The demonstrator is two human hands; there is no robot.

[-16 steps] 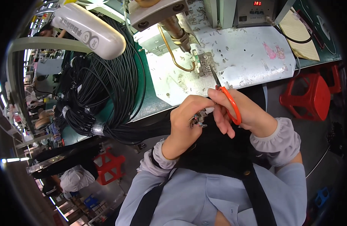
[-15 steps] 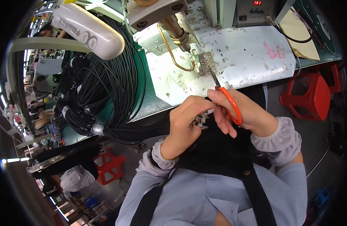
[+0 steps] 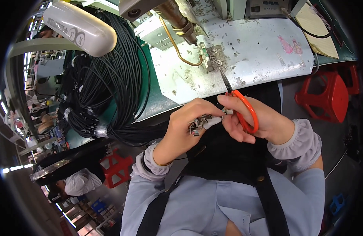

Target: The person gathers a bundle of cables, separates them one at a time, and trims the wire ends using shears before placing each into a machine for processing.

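Above my lap, my left hand [image 3: 180,126] is closed round a bunch of small metal connectors [image 3: 198,123], which stick out of the curled fingers. A white wrap covers one of its fingertips. My right hand [image 3: 270,120] has the orange handle of a pair of scissors [image 3: 249,107] looped over it, the dark blades pointing up toward the bench. One small metal connector [image 3: 228,112] shows between the two hands, at the right fingertips. Beyond the blades, a small metal fixture [image 3: 216,58] sits below the press head [image 3: 183,27].
Metal scraps lie scattered over the pale work plate [image 3: 252,59]. Thick coils of black cable [image 3: 114,74] cover the left of the bench, under a white cylinder [image 3: 85,31]. A control box [image 3: 268,8] and paper [image 3: 317,33] stand behind right; a red stool [image 3: 327,96] is at the right.
My left hand has moved a little left and opened a gap to the right hand, so a connector shows between them. The bench has shifted slightly up in view.
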